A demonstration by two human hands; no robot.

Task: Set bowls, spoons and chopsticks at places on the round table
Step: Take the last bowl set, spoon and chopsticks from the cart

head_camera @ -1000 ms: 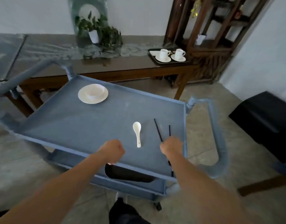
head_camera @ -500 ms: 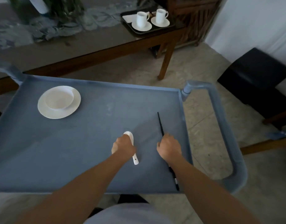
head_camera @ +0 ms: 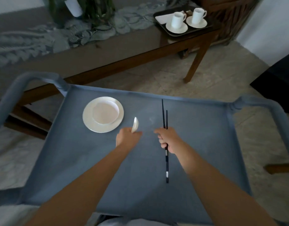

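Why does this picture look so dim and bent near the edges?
Head view: the wide-angle lens bows the rim of the blue cart; the light is dim and even, with no hard shadows on it; the glossy side table mirrors the plant; the white bowl and spoon look brightest; the black chopsticks stay fairly sharp.

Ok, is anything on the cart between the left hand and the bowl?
Nothing visible: only bare cart top lies between the left hand and the bowl, which sits on a plate. But that hand grips the spoon, and the right hand holds the chopsticks.
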